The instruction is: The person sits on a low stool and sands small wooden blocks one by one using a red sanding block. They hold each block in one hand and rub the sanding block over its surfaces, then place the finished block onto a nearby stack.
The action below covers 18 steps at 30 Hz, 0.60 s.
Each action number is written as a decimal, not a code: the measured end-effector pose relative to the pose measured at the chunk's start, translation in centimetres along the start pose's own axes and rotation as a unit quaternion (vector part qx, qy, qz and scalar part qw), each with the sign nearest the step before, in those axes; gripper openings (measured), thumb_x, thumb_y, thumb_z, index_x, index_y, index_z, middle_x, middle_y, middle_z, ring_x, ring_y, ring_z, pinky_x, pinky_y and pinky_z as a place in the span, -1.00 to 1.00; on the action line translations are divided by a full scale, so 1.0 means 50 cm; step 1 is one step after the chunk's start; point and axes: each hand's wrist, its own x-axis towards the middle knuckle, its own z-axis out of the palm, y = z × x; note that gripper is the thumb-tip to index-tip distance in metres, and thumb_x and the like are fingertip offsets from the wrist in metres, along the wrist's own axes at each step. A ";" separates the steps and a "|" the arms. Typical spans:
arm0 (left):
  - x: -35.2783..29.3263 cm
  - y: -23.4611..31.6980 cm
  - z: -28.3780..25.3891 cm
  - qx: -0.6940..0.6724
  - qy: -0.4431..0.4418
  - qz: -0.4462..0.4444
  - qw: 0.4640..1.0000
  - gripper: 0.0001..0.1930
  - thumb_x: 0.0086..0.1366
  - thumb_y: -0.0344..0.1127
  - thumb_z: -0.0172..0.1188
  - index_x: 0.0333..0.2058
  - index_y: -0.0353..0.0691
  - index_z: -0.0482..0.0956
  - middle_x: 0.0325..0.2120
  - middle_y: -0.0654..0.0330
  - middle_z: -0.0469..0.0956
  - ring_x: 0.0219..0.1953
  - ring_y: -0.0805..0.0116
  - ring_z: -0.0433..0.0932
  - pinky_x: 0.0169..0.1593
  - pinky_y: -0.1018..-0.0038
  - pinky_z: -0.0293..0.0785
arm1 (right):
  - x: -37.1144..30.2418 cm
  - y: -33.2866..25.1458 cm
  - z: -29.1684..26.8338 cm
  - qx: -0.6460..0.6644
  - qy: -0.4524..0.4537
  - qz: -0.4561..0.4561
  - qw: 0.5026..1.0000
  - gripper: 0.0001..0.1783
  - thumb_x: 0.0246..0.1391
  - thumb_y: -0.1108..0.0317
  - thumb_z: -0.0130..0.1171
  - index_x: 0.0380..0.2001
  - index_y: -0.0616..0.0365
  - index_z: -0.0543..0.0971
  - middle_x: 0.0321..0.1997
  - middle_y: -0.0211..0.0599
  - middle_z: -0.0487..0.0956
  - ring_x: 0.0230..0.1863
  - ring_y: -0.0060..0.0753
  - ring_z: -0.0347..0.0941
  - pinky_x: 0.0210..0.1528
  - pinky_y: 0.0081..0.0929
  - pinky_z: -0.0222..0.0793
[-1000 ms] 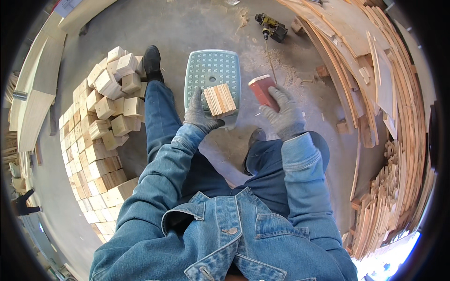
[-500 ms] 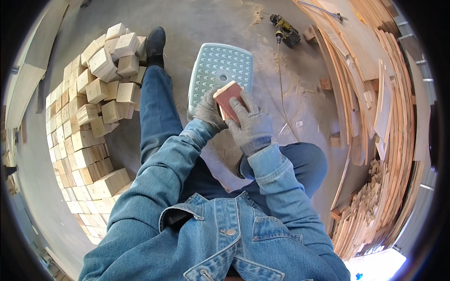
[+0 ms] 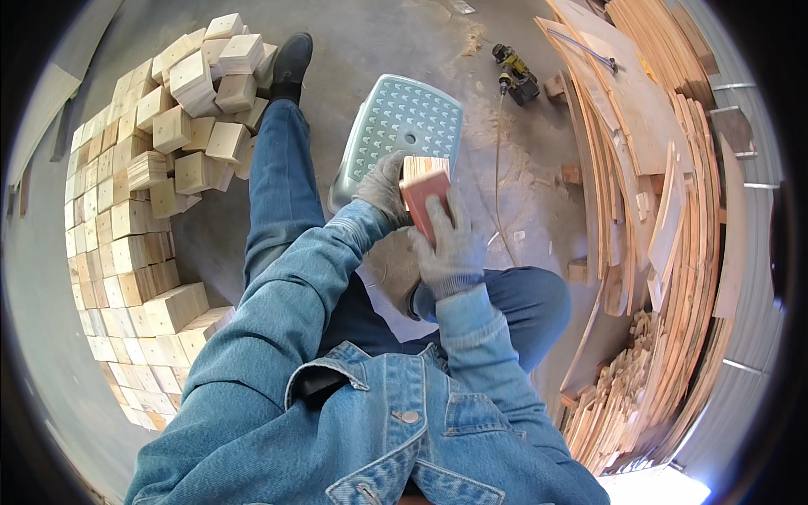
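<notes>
Gloved in grey, my left hand (image 3: 385, 190) grips a small pale wooden block (image 3: 426, 167) from its left side; striped grain shows on its top. Pressed along the near side of that block is a reddish-brown sanding block (image 3: 427, 202). My right hand (image 3: 448, 248), in a matching glove, is closed on the sanding block with its fingers stretched over the face. Both hands are held up in front of the near end of a pale blue-green plastic step stool (image 3: 406, 118). The left fingertips are mostly hidden behind the wooden block.
A large stack of square wooden blocks (image 3: 126, 244) stands at left beside my outstretched leg. A yellow-and-black cordless drill (image 3: 515, 74) lies on the dusty floor at the far right. Planks and boards (image 3: 673, 252) are piled along the right, with a metal bar (image 3: 581, 49) on top.
The wooden block has been tilted so that its striped top shows more. My right hand and the sanding block have shifted slightly down along it. The whole view has turned a little.
</notes>
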 end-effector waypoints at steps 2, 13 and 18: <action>0.009 -0.048 0.027 -0.107 0.013 -0.024 0.994 -0.31 0.34 0.02 0.29 0.34 -0.15 0.37 0.25 0.04 0.51 0.27 0.07 0.49 0.40 0.14 0.38 | -0.045 -0.008 -0.009 -0.003 -0.008 -0.003 1.000 -0.29 0.08 0.03 0.41 0.31 -0.08 0.58 0.52 -0.01 0.36 0.18 0.27 0.50 0.18 0.20 0.45; -0.009 -0.006 0.007 0.051 0.045 -0.023 0.997 0.08 0.03 0.19 0.54 0.42 -0.16 0.24 0.31 0.01 0.39 0.38 -0.05 0.33 0.45 0.11 0.27 | 0.176 -0.011 0.032 -0.032 -0.024 0.031 0.999 -0.31 0.11 -0.02 0.37 0.32 -0.16 0.57 0.51 -0.16 0.37 0.18 0.15 0.56 0.17 0.13 0.48; -0.002 -0.024 0.008 -0.075 0.044 -0.042 0.995 0.18 -0.17 0.00 0.71 0.39 -0.17 0.22 0.24 0.02 0.43 0.30 0.03 0.41 0.41 0.21 0.32 | 0.242 -0.009 0.040 -0.038 -0.040 0.051 0.997 -0.30 0.14 -0.04 0.32 0.35 -0.14 0.54 0.53 -0.20 0.36 0.19 0.09 0.59 0.17 0.04 0.51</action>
